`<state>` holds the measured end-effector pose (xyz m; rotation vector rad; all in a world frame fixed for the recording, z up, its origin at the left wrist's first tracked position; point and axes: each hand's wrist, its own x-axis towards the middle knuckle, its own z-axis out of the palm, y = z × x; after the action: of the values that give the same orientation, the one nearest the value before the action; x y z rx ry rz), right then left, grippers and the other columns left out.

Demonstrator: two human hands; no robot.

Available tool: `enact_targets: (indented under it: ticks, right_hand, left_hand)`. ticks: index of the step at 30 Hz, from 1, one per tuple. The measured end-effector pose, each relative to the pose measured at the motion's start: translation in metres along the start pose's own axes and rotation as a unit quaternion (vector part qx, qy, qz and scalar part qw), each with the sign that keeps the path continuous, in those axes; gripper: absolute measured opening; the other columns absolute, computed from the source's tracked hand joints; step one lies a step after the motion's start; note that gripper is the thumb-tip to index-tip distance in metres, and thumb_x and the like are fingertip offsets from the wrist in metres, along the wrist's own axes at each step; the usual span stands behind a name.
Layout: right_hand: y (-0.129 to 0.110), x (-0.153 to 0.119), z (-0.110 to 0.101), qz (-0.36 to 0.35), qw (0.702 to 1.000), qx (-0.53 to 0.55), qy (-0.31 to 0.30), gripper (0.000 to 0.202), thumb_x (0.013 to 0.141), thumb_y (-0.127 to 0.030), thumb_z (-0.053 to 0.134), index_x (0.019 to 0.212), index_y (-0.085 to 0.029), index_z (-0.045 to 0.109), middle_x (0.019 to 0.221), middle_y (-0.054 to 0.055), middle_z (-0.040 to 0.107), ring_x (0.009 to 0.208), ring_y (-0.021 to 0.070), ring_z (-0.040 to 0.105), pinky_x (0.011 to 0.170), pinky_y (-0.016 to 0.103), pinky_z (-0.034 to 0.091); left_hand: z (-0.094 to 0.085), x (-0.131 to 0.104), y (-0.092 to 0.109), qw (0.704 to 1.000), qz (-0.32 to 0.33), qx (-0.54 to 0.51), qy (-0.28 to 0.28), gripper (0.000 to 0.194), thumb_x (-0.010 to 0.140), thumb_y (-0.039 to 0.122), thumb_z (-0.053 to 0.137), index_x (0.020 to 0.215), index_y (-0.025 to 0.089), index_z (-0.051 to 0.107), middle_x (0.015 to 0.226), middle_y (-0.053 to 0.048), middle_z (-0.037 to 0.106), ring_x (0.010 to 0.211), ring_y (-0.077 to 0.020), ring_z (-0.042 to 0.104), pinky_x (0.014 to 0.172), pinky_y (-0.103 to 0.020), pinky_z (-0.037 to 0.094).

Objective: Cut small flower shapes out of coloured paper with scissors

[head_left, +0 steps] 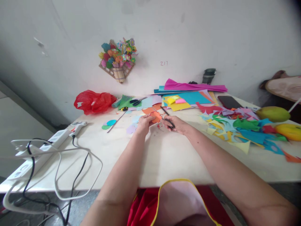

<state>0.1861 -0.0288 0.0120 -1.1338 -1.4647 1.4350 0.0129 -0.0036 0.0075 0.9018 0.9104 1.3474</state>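
Observation:
My left hand [145, 122] pinches an orange paper flower shape [156, 117] with a scalloped edge, held above the middle of the table. In my right hand [176, 125] is a pair of scissors [170, 123] with black handles, its blades pointing at the right edge of the orange paper. Small red and orange scraps lie below the paper. Just behind my hands are an orange sheet [150, 110] and a dark stick-like thing [165, 110]. Pale purple and blue paper pieces [131, 128] lie left of my left hand.
Many coloured paper scraps [246, 124], two yellowish fruits [272, 114] and a phone [229, 102] lie to the right. Stacked sheets [197, 97] and other scissors [136, 102] are at the back. A red plastic bag [94, 102] and power strips [39, 153] with looping cables occupy the left.

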Motion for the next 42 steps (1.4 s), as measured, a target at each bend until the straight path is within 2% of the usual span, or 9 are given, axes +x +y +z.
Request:
enact_targets:
  ticks: [7, 13, 22, 30, 37, 42]
  right_hand:
    - [-0.004, -0.001, 0.003, 0.003, 1.0, 0.003, 0.018, 0.034, 0.067, -0.036, 0.083, 0.072, -0.018, 0.054, 0.051, -0.006, 0.05, 0.041, 0.0064, 0.041, 0.036, 0.019, 0.025]
    - [-0.004, -0.001, 0.004, -0.002, 1.0, 0.005, 0.023, 0.037, 0.066, -0.04, 0.083, 0.072, -0.019, 0.053, 0.05, -0.006, 0.049, 0.04, 0.0067, 0.04, 0.036, 0.019, 0.024]
    - [-0.001, 0.002, 0.006, -0.005, 0.999, 0.023, 0.032, 0.037, 0.062, -0.039, 0.085, 0.07, -0.017, 0.056, 0.05, -0.006, 0.049, 0.042, 0.0062, 0.039, 0.039, 0.019, 0.03]
    - [0.002, 0.006, 0.007, -0.012, 0.999, 0.031, 0.035, 0.031, 0.066, -0.033, 0.084, 0.067, -0.017, 0.057, 0.046, -0.006, 0.045, 0.042, 0.0064, 0.037, 0.036, 0.017, 0.029]
    - [0.003, 0.008, 0.009, -0.01, 0.999, 0.012, 0.052, 0.029, 0.068, -0.022, 0.085, 0.067, -0.017, 0.056, 0.051, -0.005, 0.048, 0.041, 0.0065, 0.038, 0.033, 0.018, 0.029]
    - [0.006, 0.009, 0.008, -0.012, 0.999, 0.007, 0.052, 0.027, 0.07, -0.021, 0.084, 0.067, -0.017, 0.057, 0.051, -0.004, 0.049, 0.041, 0.0069, 0.038, 0.033, 0.018, 0.03]
  left_hand:
    - [0.001, 0.0, -0.001, 1.0, 0.009, 0.014, 0.009, 0.023, 0.046, 0.02, 0.082, 0.053, 0.015, 0.06, 0.054, -0.001, 0.061, 0.056, -0.0135, 0.058, 0.065, -0.03, 0.053]
    - [0.001, 0.001, -0.002, 1.0, 0.016, 0.015, 0.009, 0.022, 0.046, 0.021, 0.08, 0.054, 0.014, 0.061, 0.054, -0.001, 0.06, 0.055, -0.0135, 0.058, 0.064, -0.03, 0.053]
    - [0.001, 0.002, -0.003, 1.0, 0.017, 0.017, 0.009, 0.021, 0.047, 0.021, 0.08, 0.056, 0.013, 0.064, 0.056, -0.003, 0.062, 0.056, -0.0141, 0.058, 0.066, -0.031, 0.053]
    - [-0.003, 0.001, 0.0, 1.0, 0.008, 0.019, 0.0, 0.024, 0.045, 0.022, 0.082, 0.06, 0.012, 0.066, 0.059, -0.004, 0.065, 0.057, -0.0148, 0.061, 0.068, -0.032, 0.054]
    - [-0.005, 0.0, 0.005, 1.0, -0.01, 0.018, 0.002, 0.023, 0.046, 0.018, 0.082, 0.059, 0.013, 0.063, 0.058, -0.004, 0.064, 0.054, -0.0142, 0.06, 0.066, -0.031, 0.052]
    - [-0.007, 0.001, 0.005, 1.0, -0.016, 0.016, -0.001, 0.027, 0.047, 0.018, 0.083, 0.058, 0.014, 0.059, 0.059, -0.004, 0.064, 0.056, -0.0151, 0.061, 0.068, -0.032, 0.053]
